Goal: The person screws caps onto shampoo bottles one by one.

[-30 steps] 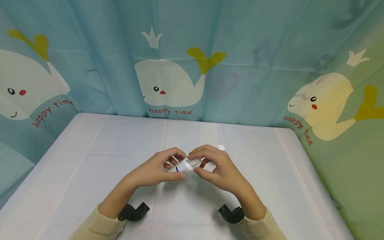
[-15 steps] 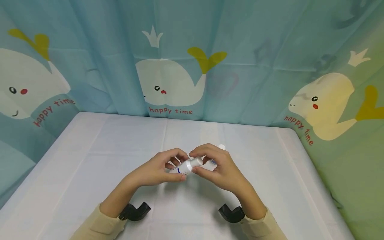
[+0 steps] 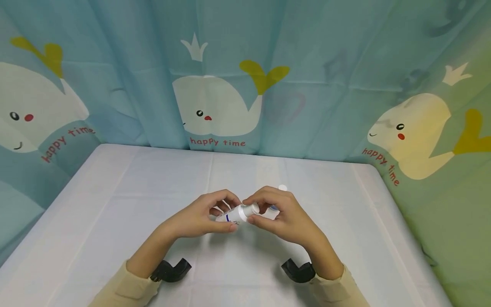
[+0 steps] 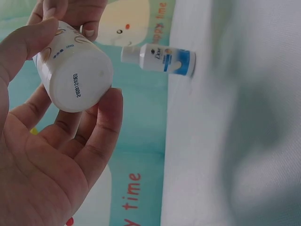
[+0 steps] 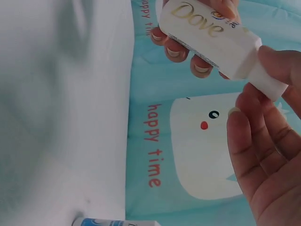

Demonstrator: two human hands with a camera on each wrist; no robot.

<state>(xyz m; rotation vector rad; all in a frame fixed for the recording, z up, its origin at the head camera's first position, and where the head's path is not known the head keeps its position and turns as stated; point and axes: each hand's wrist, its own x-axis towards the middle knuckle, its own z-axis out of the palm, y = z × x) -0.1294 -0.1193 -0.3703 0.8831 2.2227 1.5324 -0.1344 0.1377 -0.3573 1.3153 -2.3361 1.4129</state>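
My left hand (image 3: 195, 218) holds a small white Dove bottle (image 5: 209, 35) around its body, tilted with the cap end up and to the right. Printed characters show on its round base (image 4: 81, 85) in the left wrist view. The thumb and fingers of my right hand (image 3: 285, 219) pinch the bottle's white cap (image 5: 269, 84), which sits on the neck. Behind my right hand, a second white bottle (image 4: 162, 59) with a blue lower label and a white cap stands upright on the table. In the head view that hand hides most of it.
The white cloth-covered table (image 3: 153, 179) has its far edge against a blue-green curtain (image 3: 314, 119) printed with whales. Black wrist mounts (image 3: 174, 271) are strapped at both sleeves, low over the table.
My right fingers have shifted around the cap, loosening a little and then closing on it again. The bottle and my left hand stay nearly in place.
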